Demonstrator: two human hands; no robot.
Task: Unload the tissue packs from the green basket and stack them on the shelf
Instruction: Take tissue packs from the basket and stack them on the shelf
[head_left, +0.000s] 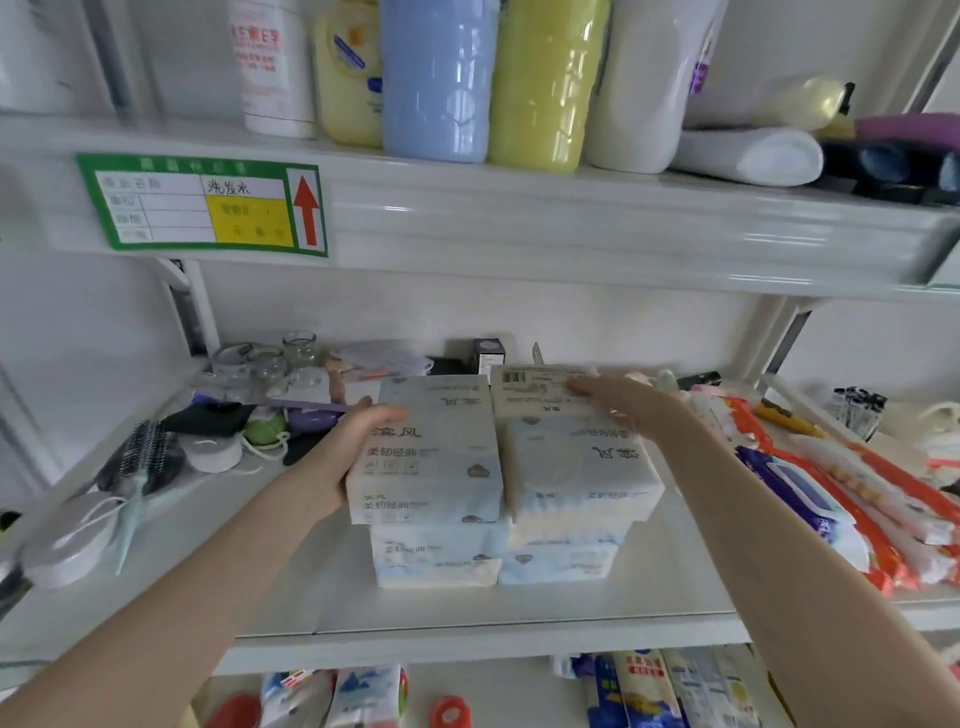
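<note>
- Now the left hand (358, 441) grasps the top-left tissue pack (428, 452) on the white shelf (519, 608).
- Right hand (618, 397) lies flat, fingers released, on the rear pack (540, 392).
- Packs sit in 2 side-by-side stacks.

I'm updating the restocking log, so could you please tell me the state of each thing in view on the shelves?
Left tissue stack: stacked on the middle shelf.
Right tissue stack: stacked, touching the left stack.
Top-left tissue pack: lying flat, held at its left side.
Top-right tissue pack: barcode side up, under the right hand.
Left hand: gripping the top-left pack.
Right hand: resting flat, fingers straight.
Hairbrush: lying down.
Glass jars: upright.
Blue bottle: upright.
</note>
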